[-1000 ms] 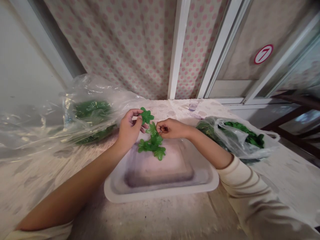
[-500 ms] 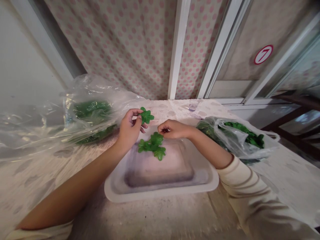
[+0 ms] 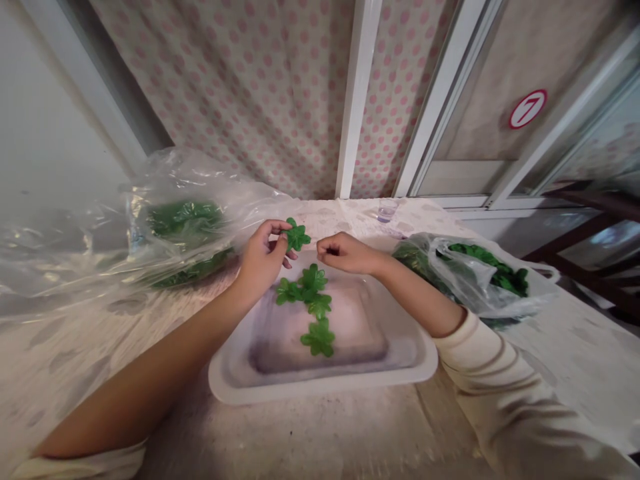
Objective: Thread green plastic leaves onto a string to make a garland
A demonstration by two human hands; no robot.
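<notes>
My left hand point(image 3: 260, 257) pinches a green plastic leaf piece point(image 3: 297, 235) between thumb and fingers, just above the far rim of a white tray point(image 3: 320, 387). To its right my right hand point(image 3: 345, 253) is curled into a loose pinch, and I cannot see anything in it. Several green leaf pieces point(image 3: 306, 292) lie in the tray below both hands, and a single one point(image 3: 318, 338) lies nearer to me.
A large clear plastic bag point(image 3: 165, 220) with green pieces lies at the left. A smaller bag of green leaves point(image 3: 475, 273) sits at the right. A small clear cup point(image 3: 386, 211) stands at the table's back edge by the dotted curtain.
A green leaf piece has left my right hand and now lies in the tray nearer to me. My right hand rose slightly. My left hand still holds its piece.
</notes>
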